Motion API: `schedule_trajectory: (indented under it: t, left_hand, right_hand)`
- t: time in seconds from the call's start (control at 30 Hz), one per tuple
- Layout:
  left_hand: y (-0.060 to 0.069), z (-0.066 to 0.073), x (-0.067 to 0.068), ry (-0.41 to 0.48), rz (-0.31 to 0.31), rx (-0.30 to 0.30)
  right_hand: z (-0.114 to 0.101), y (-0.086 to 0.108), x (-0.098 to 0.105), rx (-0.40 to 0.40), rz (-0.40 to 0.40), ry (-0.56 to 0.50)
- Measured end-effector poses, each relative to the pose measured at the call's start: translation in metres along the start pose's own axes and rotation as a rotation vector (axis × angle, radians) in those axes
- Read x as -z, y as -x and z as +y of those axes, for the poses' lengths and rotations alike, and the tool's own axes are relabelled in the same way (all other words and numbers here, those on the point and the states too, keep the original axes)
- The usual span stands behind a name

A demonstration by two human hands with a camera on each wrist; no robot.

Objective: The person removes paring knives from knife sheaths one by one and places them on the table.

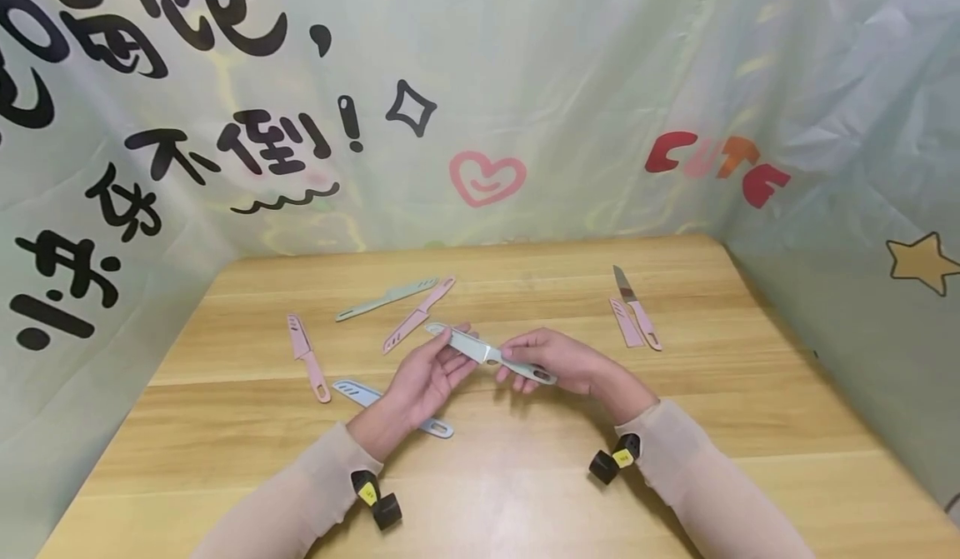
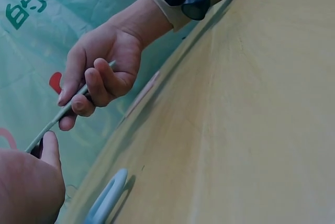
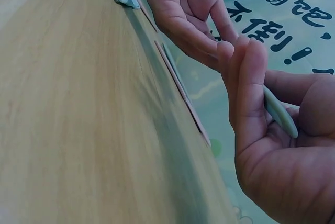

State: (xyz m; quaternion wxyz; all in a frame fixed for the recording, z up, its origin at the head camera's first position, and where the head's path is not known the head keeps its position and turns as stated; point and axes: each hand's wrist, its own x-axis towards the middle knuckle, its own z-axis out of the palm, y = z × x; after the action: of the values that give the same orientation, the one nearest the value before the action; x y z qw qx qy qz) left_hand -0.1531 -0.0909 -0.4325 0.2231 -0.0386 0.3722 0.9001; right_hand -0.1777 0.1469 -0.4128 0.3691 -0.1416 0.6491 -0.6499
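Note:
A pale grey-green knife (image 1: 491, 354) is held above the table between both hands, its slotted sheath end pointing left. My left hand (image 1: 420, 380) pinches the sheathed blade, thumb on top and fingers beneath. The handle is gripped by my right hand (image 1: 564, 361), whose fingers are also seen around it in the left wrist view. In the right wrist view the handle end (image 3: 281, 111) shows inside the right palm. Under the left wrist lies a blue sheathed knife (image 1: 438, 428), partly hidden by the arm.
Pink sheathed knives (image 1: 309, 359) (image 1: 417, 316) and a green sheathed knife (image 1: 386, 299) lie on the left of the wooden table (image 1: 525, 492). At the right, an unsheathed pink-handled knife (image 1: 637, 309) lies beside its pink sheath (image 1: 626, 322). A printed curtain (image 1: 570, 84) stands behind.

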Motion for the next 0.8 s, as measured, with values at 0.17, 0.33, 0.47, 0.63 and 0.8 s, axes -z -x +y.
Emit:
schedule_trajectory:
  t: [0.17,0.33,0.47,0.63,0.8]
  left_hand:
    - [0.0,-0.002,0.002,0.018,0.015,0.02]
    - [0.0,-0.003,0.002,0.035,0.025,0.031]
    - [0.001,-0.004,0.002,0.015,0.017,0.033]
    - [0.001,-0.006,0.003,-0.025,-0.015,0.043]
    - [0.002,-0.009,0.004,-0.048,-0.02,0.05]
  right_hand:
    - [0.002,0.0,0.001,-0.007,-0.018,0.011]
    - [0.004,-0.001,0.002,-0.014,-0.03,0.015]
    - [0.005,-0.002,0.004,-0.018,-0.06,-0.009]
    - [0.009,-0.004,0.007,-0.039,-0.125,-0.043]
    - [0.012,-0.004,0.007,-0.057,-0.159,-0.05]
